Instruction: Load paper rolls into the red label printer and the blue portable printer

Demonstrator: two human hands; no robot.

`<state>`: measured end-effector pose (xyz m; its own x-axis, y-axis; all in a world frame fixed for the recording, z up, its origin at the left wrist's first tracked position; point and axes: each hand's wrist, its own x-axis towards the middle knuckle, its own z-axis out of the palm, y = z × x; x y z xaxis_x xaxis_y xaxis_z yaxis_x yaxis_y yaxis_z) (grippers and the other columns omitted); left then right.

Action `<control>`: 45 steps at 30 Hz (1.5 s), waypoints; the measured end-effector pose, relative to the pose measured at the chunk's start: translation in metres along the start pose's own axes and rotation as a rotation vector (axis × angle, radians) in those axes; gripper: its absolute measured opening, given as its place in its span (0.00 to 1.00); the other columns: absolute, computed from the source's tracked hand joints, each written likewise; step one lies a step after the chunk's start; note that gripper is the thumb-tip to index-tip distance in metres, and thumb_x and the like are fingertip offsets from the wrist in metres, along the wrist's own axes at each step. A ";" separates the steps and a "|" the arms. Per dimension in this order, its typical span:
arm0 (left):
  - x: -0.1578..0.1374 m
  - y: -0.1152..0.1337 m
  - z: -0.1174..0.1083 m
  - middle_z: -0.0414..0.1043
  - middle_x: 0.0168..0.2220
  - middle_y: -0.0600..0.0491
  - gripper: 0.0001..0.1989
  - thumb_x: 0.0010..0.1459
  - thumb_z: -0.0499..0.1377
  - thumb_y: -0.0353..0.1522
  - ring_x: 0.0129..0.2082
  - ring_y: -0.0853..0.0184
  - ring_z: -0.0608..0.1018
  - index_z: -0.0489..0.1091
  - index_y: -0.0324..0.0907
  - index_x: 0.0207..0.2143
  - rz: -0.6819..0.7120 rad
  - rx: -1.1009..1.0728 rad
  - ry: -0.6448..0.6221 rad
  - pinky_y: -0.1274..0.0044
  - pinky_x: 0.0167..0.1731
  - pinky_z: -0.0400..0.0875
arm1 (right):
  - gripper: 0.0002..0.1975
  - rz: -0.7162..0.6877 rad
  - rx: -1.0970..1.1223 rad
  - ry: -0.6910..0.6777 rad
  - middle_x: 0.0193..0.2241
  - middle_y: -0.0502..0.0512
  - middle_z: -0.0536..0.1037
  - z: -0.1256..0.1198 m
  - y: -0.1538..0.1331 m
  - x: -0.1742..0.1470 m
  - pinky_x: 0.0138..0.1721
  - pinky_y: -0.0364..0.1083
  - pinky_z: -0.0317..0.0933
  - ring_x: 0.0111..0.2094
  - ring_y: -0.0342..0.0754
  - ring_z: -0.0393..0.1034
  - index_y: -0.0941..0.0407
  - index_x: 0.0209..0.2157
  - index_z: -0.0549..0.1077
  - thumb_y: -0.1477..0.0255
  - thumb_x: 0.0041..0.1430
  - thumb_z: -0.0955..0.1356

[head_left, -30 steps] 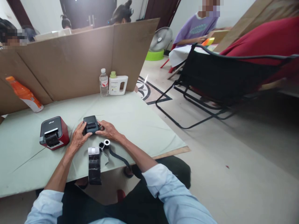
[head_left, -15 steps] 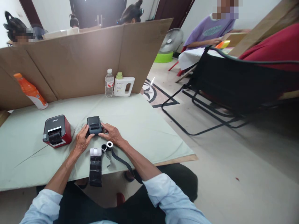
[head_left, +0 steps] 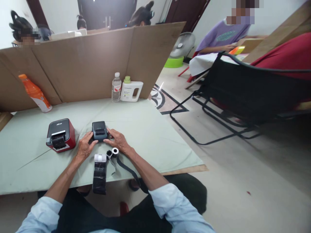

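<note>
A small dark label printer (head_left: 99,125) sits on the table, with a black strip showing at its front slot. My left hand (head_left: 85,145) holds its left side, thumb at the near corner. On the opposite side, my right hand (head_left: 118,141) grips it with thumb and fingers. Nearer to me lies a black label strip (head_left: 99,178) on a white core, its end hanging over the table edge. Beside it stand a white-cored roll (head_left: 115,151) and a small dark-cored roll (head_left: 109,153); a dark ribbon runs under my right forearm. A larger red and black printer (head_left: 71,136) is left of my hands.
Along the cardboard partition (head_left: 92,64) stand a clear water bottle (head_left: 116,92), a white jug with a green cap (head_left: 128,92) and a tilted orange bottle (head_left: 34,92). A black folding chair (head_left: 243,87) is to the right. Other people sit beyond.
The view has shifted slightly, so the scene sits a little further right in the picture. Both hands remain on the small printer, which has not visibly moved on the table.
</note>
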<state>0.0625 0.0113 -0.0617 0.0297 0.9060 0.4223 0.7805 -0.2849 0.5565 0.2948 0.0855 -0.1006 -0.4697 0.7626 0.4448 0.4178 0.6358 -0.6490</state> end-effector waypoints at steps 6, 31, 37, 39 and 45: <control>0.025 0.001 -0.009 0.79 0.52 0.45 0.17 0.66 0.53 0.33 0.54 0.57 0.79 0.78 0.43 0.51 -0.087 -0.094 -0.018 0.64 0.57 0.74 | 0.35 0.024 -0.020 -0.017 0.40 0.55 0.77 0.000 -0.001 0.000 0.43 0.49 0.69 0.35 0.49 0.71 0.53 0.67 0.67 0.59 0.61 0.74; 0.078 -0.011 -0.010 0.69 0.17 0.57 0.09 0.53 0.68 0.30 0.14 0.74 0.70 0.70 0.38 0.27 -0.676 -0.562 -0.182 0.84 0.12 0.57 | 0.39 0.035 0.035 -0.006 0.62 0.64 0.71 0.005 0.002 0.000 0.53 0.54 0.71 0.48 0.56 0.75 0.52 0.69 0.64 0.60 0.59 0.75; 0.082 -0.009 -0.008 0.70 0.18 0.59 0.08 0.53 0.68 0.29 0.14 0.75 0.70 0.71 0.38 0.32 -0.717 -0.582 -0.178 0.85 0.12 0.55 | 0.39 0.042 0.035 -0.010 0.62 0.64 0.72 0.006 0.003 0.000 0.57 0.55 0.69 0.53 0.57 0.74 0.52 0.69 0.63 0.61 0.59 0.75; 0.083 -0.007 -0.009 0.70 0.17 0.59 0.07 0.53 0.67 0.28 0.14 0.75 0.70 0.72 0.37 0.34 -0.730 -0.579 -0.179 0.85 0.12 0.55 | 0.40 0.051 0.028 -0.010 0.63 0.65 0.71 0.007 0.003 0.000 0.58 0.55 0.68 0.54 0.57 0.74 0.53 0.69 0.64 0.61 0.59 0.75; 0.085 -0.004 -0.011 0.71 0.18 0.57 0.05 0.53 0.66 0.27 0.14 0.76 0.70 0.72 0.37 0.31 -0.769 -0.536 -0.186 0.85 0.12 0.55 | 0.38 0.056 0.037 -0.011 0.64 0.65 0.71 0.005 0.001 0.000 0.60 0.55 0.67 0.54 0.57 0.74 0.54 0.68 0.65 0.61 0.59 0.76</control>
<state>0.0549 0.0865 -0.0202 -0.2376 0.9271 -0.2898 0.2394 0.3450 0.9075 0.2915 0.0855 -0.1046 -0.4548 0.7955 0.4003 0.4145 0.5869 -0.6955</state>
